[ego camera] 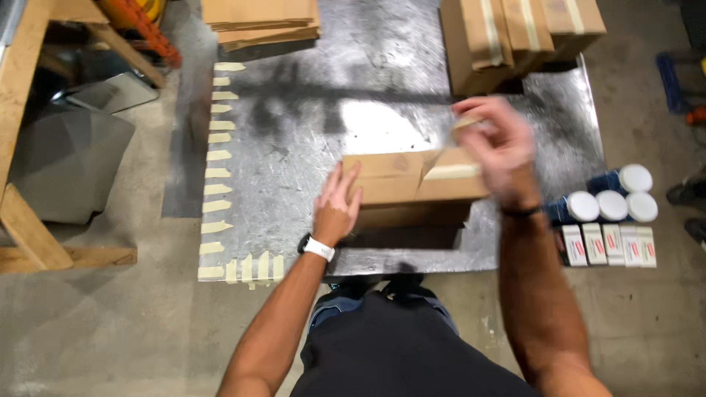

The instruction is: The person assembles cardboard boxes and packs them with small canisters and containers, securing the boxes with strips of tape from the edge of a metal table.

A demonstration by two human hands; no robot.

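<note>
A small brown cardboard box [401, 187] sits on a shiny metal sheet [309, 147] laid on the floor. My left hand [337, 206] rests flat against the box's left end, fingers together and extended. My right hand [496, 151] hovers blurred above the box's right flap, pinching a strip of tan tape [467, 123] between its fingertips. Another tan tape strip [452, 172] lies across the right flap. My left wrist carries a white watch band [318, 248], my right a dark band.
Pre-cut tan tape strips [218, 154] line the sheet's left and lower-left edges. Flat cardboard [261, 22] lies at the far edge, taped boxes [515, 37] at far right. White-lidded jars [612, 202] and small white packets [610, 245] sit at right. A wooden frame [22, 147] stands left.
</note>
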